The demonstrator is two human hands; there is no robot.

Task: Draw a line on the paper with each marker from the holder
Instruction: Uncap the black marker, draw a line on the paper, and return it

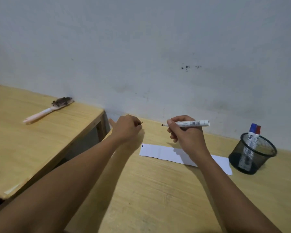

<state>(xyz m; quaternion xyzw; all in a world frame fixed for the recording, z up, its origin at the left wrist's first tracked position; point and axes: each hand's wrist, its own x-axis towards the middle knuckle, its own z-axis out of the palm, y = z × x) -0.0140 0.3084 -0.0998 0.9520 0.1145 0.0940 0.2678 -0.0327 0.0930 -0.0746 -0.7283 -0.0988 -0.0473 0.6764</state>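
Note:
My right hand [187,136] grips a white marker [191,123] with its cap off. The black tip points left, raised above the table behind the paper. The white paper strip [160,153] lies flat on the wooden table [158,190], with a short blue line at its left edge. My left hand [126,128] is closed in a fist left of the marker tip, and a small dark piece, seemingly the cap, shows between its fingers. The black mesh holder [260,161] stands at the paper's right end and holds a blue-capped marker [252,131] and a red-capped marker [258,129].
A second wooden table [40,140] stands to the left, separated by a narrow gap, with a pink-handled hairbrush [47,111] on it. A grey wall runs right behind both tables.

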